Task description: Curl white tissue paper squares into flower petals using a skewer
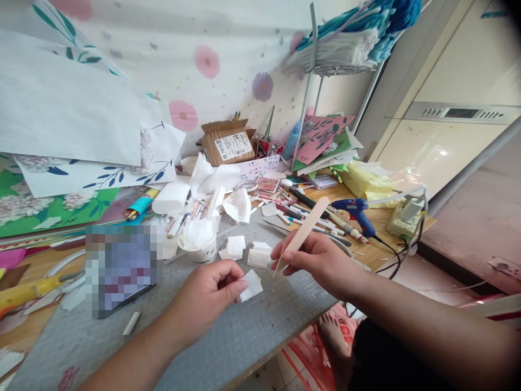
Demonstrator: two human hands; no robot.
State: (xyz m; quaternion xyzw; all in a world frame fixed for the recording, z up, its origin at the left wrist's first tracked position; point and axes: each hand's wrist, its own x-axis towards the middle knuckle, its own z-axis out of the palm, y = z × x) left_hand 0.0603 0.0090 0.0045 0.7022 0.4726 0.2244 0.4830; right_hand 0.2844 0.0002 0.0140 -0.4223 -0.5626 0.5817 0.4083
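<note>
Between the thumb and fingers of my left hand [217,290] is a small white paper piece [252,286], held just over the grey cutting mat [195,339]. My right hand [311,258] is closed round a flat wooden craft stick [306,228], which tilts up with its rounded end to the upper right. The stick's lower tip points down close to the paper. More small white paper pieces [235,247] lie on the mat just beyond my hands. A paper cup [199,247] stuffed with white tissue stands behind my left hand.
A blue hot glue gun [356,212] with a trailing cord lies at right. Pens and scissors [277,225] crowd behind my right hand. At left a blurred screen [126,269] leans up. A cardboard box [228,142] and stacked coloured papers [321,141] stand at the back.
</note>
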